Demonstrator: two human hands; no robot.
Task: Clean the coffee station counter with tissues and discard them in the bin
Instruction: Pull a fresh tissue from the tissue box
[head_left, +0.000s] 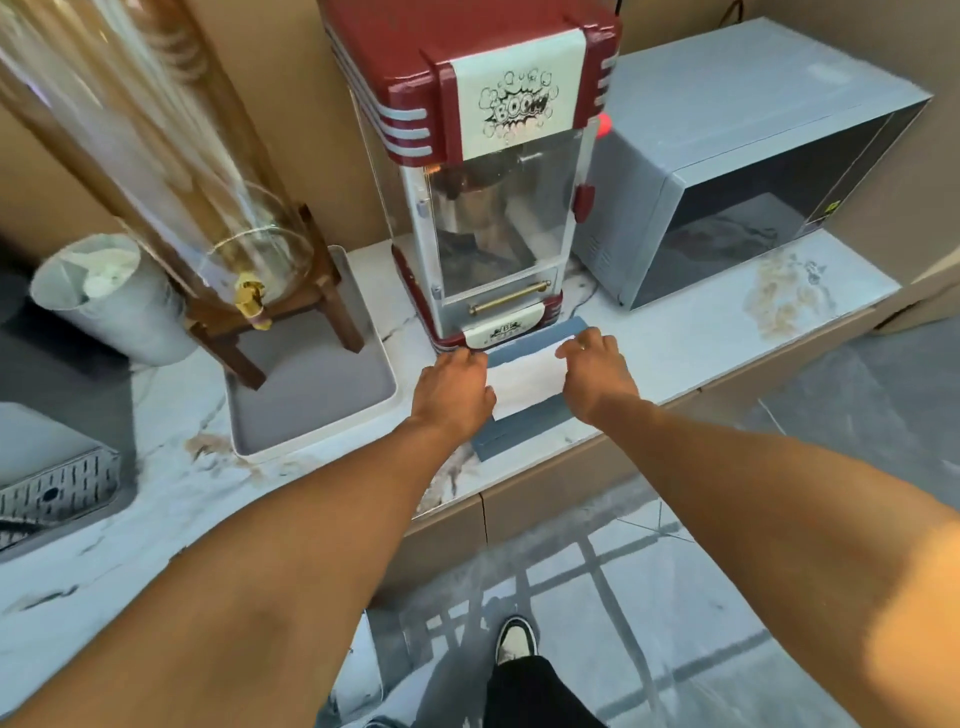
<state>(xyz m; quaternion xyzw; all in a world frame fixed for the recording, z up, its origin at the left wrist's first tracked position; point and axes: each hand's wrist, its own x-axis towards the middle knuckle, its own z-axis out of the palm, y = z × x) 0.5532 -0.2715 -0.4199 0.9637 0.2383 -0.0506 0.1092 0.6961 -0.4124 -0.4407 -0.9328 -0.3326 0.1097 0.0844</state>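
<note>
A blue-grey tissue box (519, 434) lies on the white marble counter (660, 353), just in front of the popcorn machine. A white tissue (524, 382) is spread across its top. My left hand (452, 387) is curled on the tissue's left end and my right hand (597, 371) on its right end, fingertips at the far corners. A pale round bin (111, 306) with crumpled white tissues inside stands at the far left. Brown stains (779, 301) mark the counter in front of the microwave, and fainter ones (208, 447) show beside the grey tray.
A red and white popcorn machine (493, 171) stands directly behind the box. A grey microwave (727, 171) is to its right. A glass drink dispenser (171, 156) on a wooden stand sits on a grey tray (311, 395). A metal drip tray (57, 488) is at the left edge.
</note>
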